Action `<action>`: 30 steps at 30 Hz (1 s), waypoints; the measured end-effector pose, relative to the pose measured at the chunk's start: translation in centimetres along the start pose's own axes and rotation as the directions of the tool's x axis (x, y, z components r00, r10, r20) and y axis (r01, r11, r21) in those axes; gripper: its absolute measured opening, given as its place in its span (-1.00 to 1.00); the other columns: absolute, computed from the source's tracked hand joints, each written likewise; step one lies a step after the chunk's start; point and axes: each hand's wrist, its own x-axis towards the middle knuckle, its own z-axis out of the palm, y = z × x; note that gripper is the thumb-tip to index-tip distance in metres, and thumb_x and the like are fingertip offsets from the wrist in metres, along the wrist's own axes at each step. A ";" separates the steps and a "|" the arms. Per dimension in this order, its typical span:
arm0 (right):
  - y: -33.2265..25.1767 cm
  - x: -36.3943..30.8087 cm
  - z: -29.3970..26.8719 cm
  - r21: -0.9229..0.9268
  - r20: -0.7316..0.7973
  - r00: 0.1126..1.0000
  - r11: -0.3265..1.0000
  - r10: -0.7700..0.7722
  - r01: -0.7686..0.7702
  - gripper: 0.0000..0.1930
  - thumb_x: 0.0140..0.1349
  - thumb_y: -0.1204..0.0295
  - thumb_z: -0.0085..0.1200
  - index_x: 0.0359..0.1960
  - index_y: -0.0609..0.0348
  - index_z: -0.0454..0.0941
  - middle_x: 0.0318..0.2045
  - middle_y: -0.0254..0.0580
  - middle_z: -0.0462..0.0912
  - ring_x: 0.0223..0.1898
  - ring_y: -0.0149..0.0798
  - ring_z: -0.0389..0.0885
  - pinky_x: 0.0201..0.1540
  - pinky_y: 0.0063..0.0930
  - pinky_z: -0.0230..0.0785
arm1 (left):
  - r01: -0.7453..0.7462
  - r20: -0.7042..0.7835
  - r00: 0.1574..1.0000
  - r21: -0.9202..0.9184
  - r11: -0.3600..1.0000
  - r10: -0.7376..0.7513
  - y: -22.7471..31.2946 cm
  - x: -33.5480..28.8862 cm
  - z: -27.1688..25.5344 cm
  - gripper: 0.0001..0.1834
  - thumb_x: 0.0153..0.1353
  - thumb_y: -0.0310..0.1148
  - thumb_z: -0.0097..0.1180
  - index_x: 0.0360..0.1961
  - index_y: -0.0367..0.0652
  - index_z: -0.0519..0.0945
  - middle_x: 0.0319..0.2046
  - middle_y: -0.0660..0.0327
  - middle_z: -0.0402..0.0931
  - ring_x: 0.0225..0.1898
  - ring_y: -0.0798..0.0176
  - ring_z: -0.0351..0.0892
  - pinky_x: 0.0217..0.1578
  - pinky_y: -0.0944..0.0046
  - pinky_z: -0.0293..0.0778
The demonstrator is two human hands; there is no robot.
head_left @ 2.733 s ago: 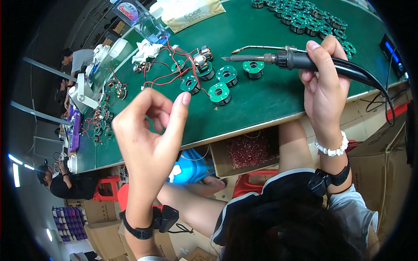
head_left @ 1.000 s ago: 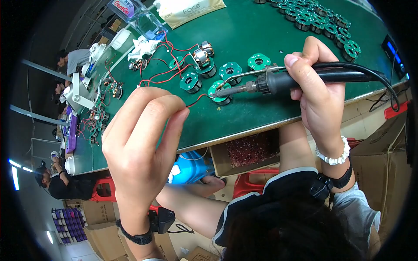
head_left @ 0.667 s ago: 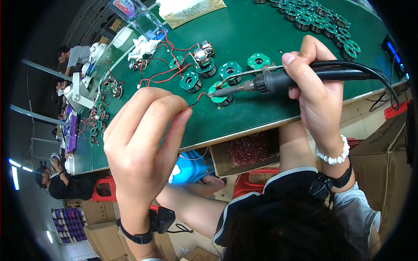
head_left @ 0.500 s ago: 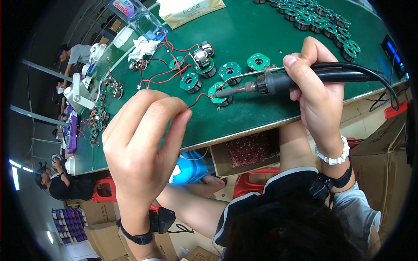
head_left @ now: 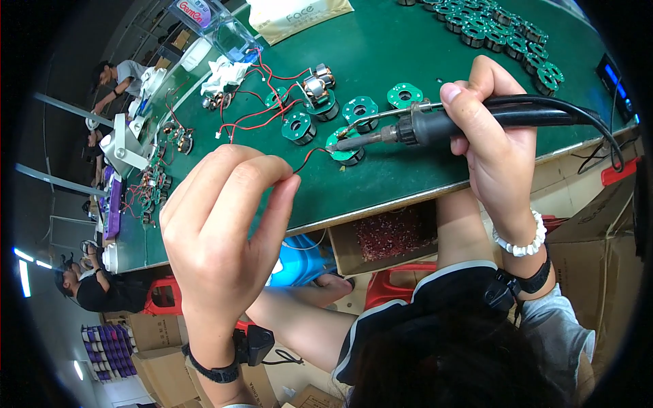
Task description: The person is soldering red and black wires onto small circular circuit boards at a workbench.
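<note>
My right hand (head_left: 491,126) is wrapped round the black handle of a soldering iron (head_left: 435,128). A thin metal tube runs along the iron toward its tip. The tip rests at the left edge of a round green circuit board on a motor stator (head_left: 348,155). Between the thumb and fingertips of my left hand (head_left: 228,197) is the end of a short red and black wire (head_left: 309,155), which reaches to the board beside the tip. Close by stand several other ring-shaped stators with green boards (head_left: 298,127). Silver motors (head_left: 315,88) with red wires lie behind them.
Many stators (head_left: 493,32) stand grouped at the far right of the green table (head_left: 401,180). A tissue pack (head_left: 296,17) and a clear plastic container (head_left: 231,37) are at the back. A blue-display device (head_left: 614,85) sits at the right edge. Below is a cardboard box (head_left: 391,238). Other people work at left.
My hands and the iron stay almost in place, with only tiny shifts at the board. At the far left, the person in grey has moved an arm and leaned slightly.
</note>
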 end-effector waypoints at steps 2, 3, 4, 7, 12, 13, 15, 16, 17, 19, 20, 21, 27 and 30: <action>0.0 0.1 -0.1 0.024 -0.037 0.999 1.000 0.015 -0.014 -0.78 0.03 0.51 0.02 -0.66 0.10 0.23 -0.70 -0.46 0.32 -0.74 -0.68 0.20 -0.71 -0.82 0.00 | -0.002 0.004 1.000 0.001 1.000 0.002 -0.1 0.0 0.1 -0.79 -0.33 -0.67 0.17 -0.59 -0.26 0.44 -0.62 0.16 0.39 -0.61 0.19 0.41 -0.61 0.33 0.31; 0.0 0.1 -0.2 0.052 -0.071 0.997 0.998 0.031 -0.027 -0.77 0.00 0.52 0.04 -0.68 0.12 0.23 -0.72 -0.47 0.34 -0.73 -0.67 0.24 -0.70 -0.80 0.04 | -0.003 0.004 1.000 -0.001 1.000 0.003 -0.1 0.0 0.2 -0.79 -0.33 -0.67 0.17 -0.59 -0.26 0.44 -0.62 0.16 0.39 -0.61 0.19 0.41 -0.61 0.33 0.31; -0.1 0.1 -0.1 0.055 -0.070 0.997 0.998 0.031 -0.027 -0.77 0.00 0.52 0.04 -0.68 0.12 0.23 -0.72 -0.47 0.34 -0.73 -0.67 0.24 -0.70 -0.80 0.04 | 0.003 0.010 1.000 0.007 1.000 -0.003 -0.1 0.0 0.1 -0.79 -0.33 -0.67 0.17 -0.59 -0.26 0.44 -0.62 0.16 0.38 -0.61 0.19 0.41 -0.61 0.33 0.31; -0.1 0.0 -0.1 0.083 -0.073 0.996 0.996 0.046 -0.040 -0.77 0.00 0.52 0.04 -0.68 0.11 0.23 -0.72 -0.47 0.33 -0.73 -0.67 0.24 -0.70 -0.81 0.04 | 0.014 0.017 1.000 0.022 1.000 -0.014 0.1 -0.2 -0.1 -0.80 -0.32 -0.66 0.17 -0.60 -0.26 0.44 -0.63 0.16 0.38 -0.62 0.19 0.40 -0.62 0.33 0.30; 0.0 -0.1 -0.3 0.062 -0.076 0.996 0.997 0.040 -0.035 -0.76 0.00 0.52 0.05 -0.68 0.11 0.22 -0.71 -0.48 0.32 -0.73 -0.68 0.23 -0.70 -0.81 0.03 | 0.006 0.020 1.000 0.011 1.000 -0.007 -0.2 -0.6 0.5 -0.82 -0.25 -0.70 0.12 -0.58 -0.26 0.43 -0.63 0.24 0.38 -0.68 0.44 0.25 -0.71 0.50 0.08; -0.2 -0.1 -0.1 0.071 -0.068 0.997 0.997 0.040 -0.035 -0.76 0.00 0.52 0.05 -0.68 0.11 0.22 -0.71 -0.48 0.32 -0.73 -0.68 0.23 -0.70 -0.81 0.03 | 0.004 0.022 1.000 0.018 1.000 -0.005 -0.1 -0.7 0.1 -0.83 -0.25 -0.70 0.12 -0.58 -0.26 0.43 -0.64 0.25 0.38 -0.69 0.45 0.25 -0.71 0.50 0.07; -0.3 -0.2 0.0 0.089 -0.044 0.999 0.996 0.020 -0.016 -0.75 0.01 0.52 0.05 -0.67 0.10 0.21 -0.70 -0.48 0.32 -0.73 -0.68 0.23 -0.70 -0.81 0.03 | 0.001 0.024 1.000 0.021 1.000 -0.001 0.1 -0.9 -0.1 -0.83 -0.25 -0.70 0.12 -0.59 -0.26 0.43 -0.65 0.25 0.37 -0.69 0.45 0.24 -0.72 0.50 0.07; -0.2 -0.1 0.0 0.086 -0.046 0.999 0.996 0.020 -0.016 -0.75 0.01 0.52 0.05 -0.67 0.10 0.21 -0.70 -0.48 0.32 -0.73 -0.68 0.23 -0.70 -0.81 0.03 | 0.011 0.026 1.000 0.024 1.000 -0.011 0.2 -0.8 -0.1 -0.84 -0.24 -0.69 0.12 -0.59 -0.26 0.43 -0.65 0.26 0.37 -0.70 0.46 0.23 -0.73 0.51 0.06; -0.3 -0.1 0.0 0.084 -0.053 0.998 0.996 0.031 -0.027 -0.76 0.01 0.52 0.05 -0.67 0.10 0.21 -0.70 -0.48 0.32 -0.73 -0.68 0.23 -0.70 -0.81 0.03 | 0.021 0.028 0.999 0.028 0.999 -0.021 0.3 -0.8 0.0 -0.84 -0.24 -0.69 0.12 -0.59 -0.26 0.43 -0.65 0.26 0.37 -0.71 0.46 0.23 -0.73 0.51 0.05; -0.1 -0.1 0.0 0.077 -0.062 0.997 0.996 0.044 -0.039 -0.76 0.00 0.52 0.05 -0.67 0.10 0.21 -0.70 -0.48 0.33 -0.73 -0.68 0.23 -0.70 -0.81 0.03 | 0.025 0.027 0.999 0.017 1.000 -0.026 0.3 -0.8 0.2 -0.84 -0.24 -0.69 0.12 -0.60 -0.26 0.43 -0.65 0.26 0.37 -0.71 0.47 0.22 -0.73 0.51 0.04; 0.0 0.0 -0.1 0.072 -0.060 0.998 0.997 0.036 -0.032 -0.76 0.00 0.52 0.05 -0.67 0.10 0.21 -0.70 -0.48 0.33 -0.73 -0.68 0.23 -0.70 -0.81 0.03 | 0.031 0.027 0.999 0.011 0.999 -0.031 0.2 -0.8 0.3 -0.84 -0.23 -0.69 0.12 -0.60 -0.27 0.43 -0.65 0.26 0.37 -0.72 0.47 0.22 -0.73 0.51 0.04; 0.0 0.0 -0.1 0.071 -0.055 0.998 0.997 0.029 -0.026 -0.76 0.00 0.52 0.05 -0.67 0.10 0.21 -0.70 -0.48 0.33 -0.73 -0.68 0.23 -0.70 -0.81 0.03 | 0.032 0.027 0.999 0.012 0.999 -0.032 0.3 -0.8 0.3 -0.84 -0.23 -0.69 0.12 -0.60 -0.27 0.43 -0.65 0.26 0.37 -0.72 0.47 0.22 -0.73 0.51 0.04; -0.1 -0.1 -0.1 0.048 -0.044 0.999 0.999 0.023 -0.021 -0.76 0.00 0.53 0.04 -0.67 0.10 0.21 -0.70 -0.48 0.32 -0.73 -0.68 0.23 -0.70 -0.81 0.03 | 0.026 0.024 0.999 -0.002 1.000 -0.026 0.2 -0.8 0.3 -0.84 -0.23 -0.69 0.12 -0.59 -0.27 0.43 -0.65 0.25 0.38 -0.72 0.47 0.21 -0.73 0.51 0.03; -0.2 -0.1 -0.2 0.045 -0.055 0.998 0.998 0.035 -0.032 -0.76 0.00 0.52 0.04 -0.67 0.10 0.21 -0.70 -0.48 0.32 -0.73 -0.68 0.23 -0.70 -0.81 0.03 | 0.025 0.023 0.999 0.000 1.000 -0.025 0.3 -0.8 0.3 -0.84 -0.23 -0.69 0.11 -0.59 -0.27 0.43 -0.65 0.25 0.38 -0.72 0.47 0.21 -0.73 0.51 0.03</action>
